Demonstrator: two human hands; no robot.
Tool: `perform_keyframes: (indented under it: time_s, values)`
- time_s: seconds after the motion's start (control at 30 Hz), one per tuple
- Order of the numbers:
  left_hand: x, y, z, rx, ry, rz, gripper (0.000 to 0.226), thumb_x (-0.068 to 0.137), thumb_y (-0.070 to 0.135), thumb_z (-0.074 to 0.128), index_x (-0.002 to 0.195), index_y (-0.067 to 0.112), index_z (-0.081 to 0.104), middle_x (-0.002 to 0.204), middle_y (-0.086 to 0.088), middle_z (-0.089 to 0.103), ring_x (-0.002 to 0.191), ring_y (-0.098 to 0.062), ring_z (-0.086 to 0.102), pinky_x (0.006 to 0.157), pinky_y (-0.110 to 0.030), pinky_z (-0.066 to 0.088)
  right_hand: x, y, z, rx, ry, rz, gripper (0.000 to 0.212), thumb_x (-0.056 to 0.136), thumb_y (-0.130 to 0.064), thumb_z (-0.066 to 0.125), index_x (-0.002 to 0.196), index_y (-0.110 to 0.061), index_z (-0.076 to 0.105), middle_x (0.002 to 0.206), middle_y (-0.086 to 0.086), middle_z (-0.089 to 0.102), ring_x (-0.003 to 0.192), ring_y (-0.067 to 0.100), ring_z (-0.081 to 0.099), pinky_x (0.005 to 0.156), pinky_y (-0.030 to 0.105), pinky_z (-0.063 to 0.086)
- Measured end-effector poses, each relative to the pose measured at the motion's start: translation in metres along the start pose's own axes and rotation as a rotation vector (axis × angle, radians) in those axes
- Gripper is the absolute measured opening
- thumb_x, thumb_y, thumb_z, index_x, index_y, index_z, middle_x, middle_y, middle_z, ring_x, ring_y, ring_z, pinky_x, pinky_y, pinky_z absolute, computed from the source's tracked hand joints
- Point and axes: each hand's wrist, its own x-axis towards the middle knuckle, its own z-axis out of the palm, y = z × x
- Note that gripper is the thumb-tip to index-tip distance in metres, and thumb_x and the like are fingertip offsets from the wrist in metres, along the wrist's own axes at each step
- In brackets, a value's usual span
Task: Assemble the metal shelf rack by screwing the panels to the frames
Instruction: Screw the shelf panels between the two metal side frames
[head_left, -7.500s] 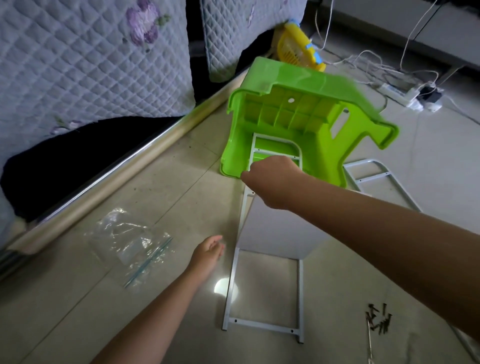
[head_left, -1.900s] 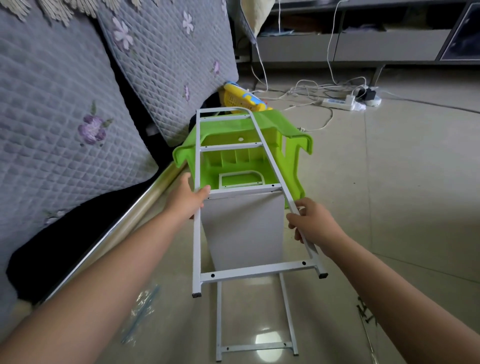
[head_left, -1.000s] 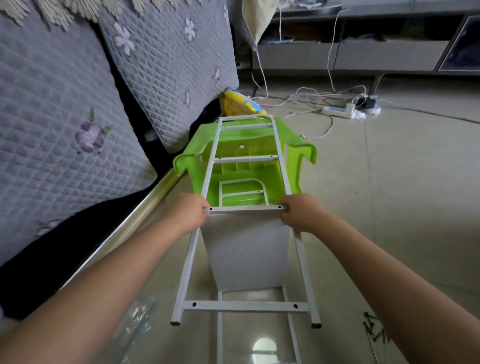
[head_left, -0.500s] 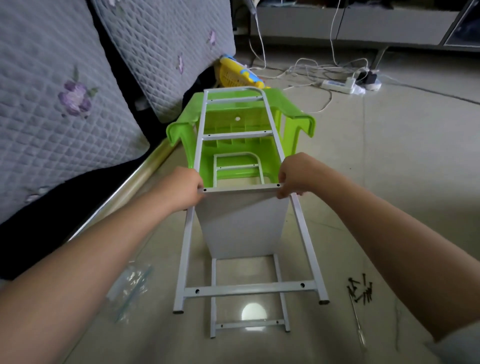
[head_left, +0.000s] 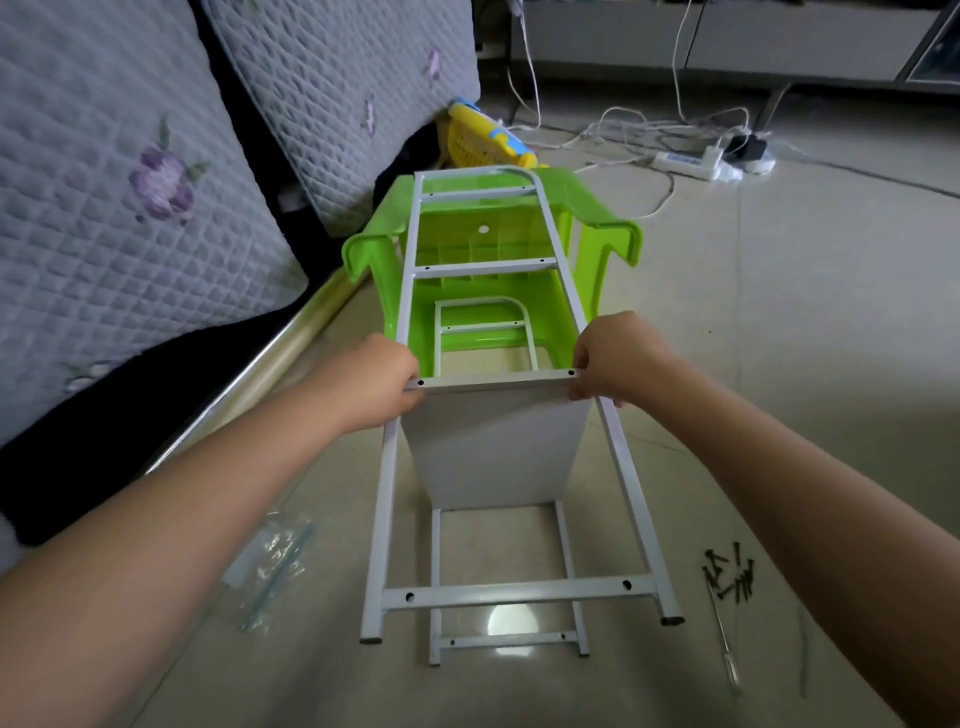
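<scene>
My left hand (head_left: 375, 382) grips the upper frame (head_left: 631, 470) at its left rail, fingers curled round the joint where the cross bar meets the panel (head_left: 496, 447); right hand (head_left: 615, 361) does the same at the right rail, fingers (head_left: 582, 358) wrapped over the bar end by the screw hole; upper frame is tilted, far end resting on the green stool (head_left: 493, 254), near feet close to the floor (head_left: 805, 338); white panel stands on edge, top edge against the upper frame's middle cross bar, bottom edge on the lower frame (head_left: 436, 582); lower frame lies flat on the floor, its rounded far end inside the overturned stool; loose black screws (head_left: 727, 574) lie in a heap on the floor to my right, screwdriver (head_left: 724, 644) just beside them, nearer me; clear plastic bag (head_left: 272, 564) on the floor to my left; quilted cushions (head_left: 130, 182) lean along the left; power strip (head_left: 688, 162) and cables at the far side.
</scene>
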Motion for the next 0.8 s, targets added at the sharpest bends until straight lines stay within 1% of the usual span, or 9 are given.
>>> perform_keyframes:
  time_s: [0.07, 0.17, 0.23, 0.33, 0.43, 0.53, 0.63, 0.73, 0.8]
  values:
    - [-0.002, -0.001, 0.001, 0.018, -0.002, 0.015, 0.028, 0.094, 0.029, 0.048, 0.082, 0.006, 0.06, 0.069, -0.005, 0.047, 0.084, -0.028, 0.059, 0.064, -0.029, 0.04, -0.003, 0.0, -0.001, 0.011, 0.0, 0.011, 0.022, 0.082, -0.03, 0.067, 0.071, -0.013, 0.058, 0.051, -0.003, 0.047, 0.067, 0.011, 0.056, 0.051, 0.016, 0.033]
    - [-0.001, -0.005, 0.002, -0.12, -0.01, -0.007, 0.03, 0.092, 0.029, 0.053, 0.078, 0.006, 0.063, 0.062, -0.003, 0.056, 0.063, -0.019, 0.057, 0.054, -0.024, 0.038, -0.006, -0.001, -0.005, 0.081, -0.021, 0.02, 0.014, 0.081, -0.023, 0.067, 0.086, -0.011, 0.069, 0.059, 0.001, 0.06, 0.04, 0.003, 0.053, 0.058, 0.013, 0.04]
    - [-0.001, -0.007, 0.003, -0.194, 0.003, -0.034, 0.031, 0.091, 0.029, 0.056, 0.075, 0.004, 0.064, 0.054, -0.001, 0.055, 0.051, -0.012, 0.054, 0.05, -0.021, 0.035, -0.009, -0.001, -0.005, 0.126, 0.009, 0.028, 0.014, 0.08, -0.02, 0.068, 0.091, -0.012, 0.071, 0.074, 0.004, 0.064, 0.049, 0.008, 0.052, 0.058, 0.015, 0.041]
    - [-0.002, -0.008, 0.007, -0.23, 0.034, -0.053, 0.031, 0.089, 0.03, 0.059, 0.072, 0.004, 0.065, 0.058, -0.005, 0.06, 0.049, -0.01, 0.055, 0.058, -0.026, 0.043, -0.011, -0.002, 0.002, 0.156, 0.065, 0.063, 0.018, 0.079, -0.017, 0.068, 0.097, -0.014, 0.07, 0.094, 0.006, 0.067, 0.083, 0.021, 0.06, 0.058, 0.023, 0.041]
    - [0.0, -0.008, 0.01, -0.181, 0.044, -0.072, 0.033, 0.089, 0.033, 0.057, 0.067, 0.008, 0.059, 0.06, -0.003, 0.053, 0.064, -0.021, 0.057, 0.058, -0.028, 0.037, -0.009, -0.002, 0.006, 0.165, 0.074, 0.077, 0.018, 0.081, -0.016, 0.064, 0.098, -0.014, 0.069, 0.101, 0.007, 0.066, 0.095, 0.025, 0.06, 0.066, 0.024, 0.039]
    - [0.002, -0.007, 0.01, -0.113, 0.031, -0.085, 0.037, 0.09, 0.036, 0.053, 0.061, 0.015, 0.047, 0.066, -0.004, 0.049, 0.076, -0.024, 0.053, 0.06, -0.029, 0.034, -0.01, -0.002, 0.008, 0.181, 0.082, 0.074, 0.021, 0.083, -0.016, 0.059, 0.103, -0.016, 0.066, 0.105, 0.006, 0.063, 0.093, 0.024, 0.057, 0.061, 0.023, 0.038]
    - [0.005, -0.007, 0.008, -0.083, -0.009, -0.093, 0.031, 0.091, 0.04, 0.051, 0.092, 0.012, 0.065, 0.094, -0.007, 0.064, 0.094, -0.025, 0.058, 0.074, -0.031, 0.046, -0.01, -0.001, 0.009, 0.196, 0.06, 0.037, 0.032, 0.085, -0.021, 0.057, 0.117, -0.016, 0.059, 0.116, 0.006, 0.06, 0.105, 0.024, 0.054, 0.071, 0.024, 0.041]
    - [0.006, -0.005, 0.004, -0.109, 0.0, -0.108, 0.037, 0.09, 0.042, 0.053, 0.118, 0.019, 0.061, 0.119, -0.006, 0.061, 0.111, -0.025, 0.055, 0.088, -0.034, 0.048, -0.014, 0.001, 0.006, 0.273, 0.035, -0.004, 0.049, 0.086, -0.024, 0.059, 0.132, -0.017, 0.047, 0.126, 0.009, 0.055, 0.116, 0.026, 0.05, 0.086, 0.026, 0.042]
    - [0.006, -0.003, 0.002, -0.118, 0.015, -0.111, 0.037, 0.09, 0.04, 0.055, 0.12, 0.02, 0.06, 0.122, -0.007, 0.059, 0.113, -0.025, 0.054, 0.089, -0.034, 0.047, -0.017, 0.002, 0.004, 0.321, 0.034, -0.025, 0.053, 0.086, -0.025, 0.06, 0.135, -0.017, 0.043, 0.128, 0.012, 0.052, 0.117, 0.027, 0.049, 0.087, 0.026, 0.041]
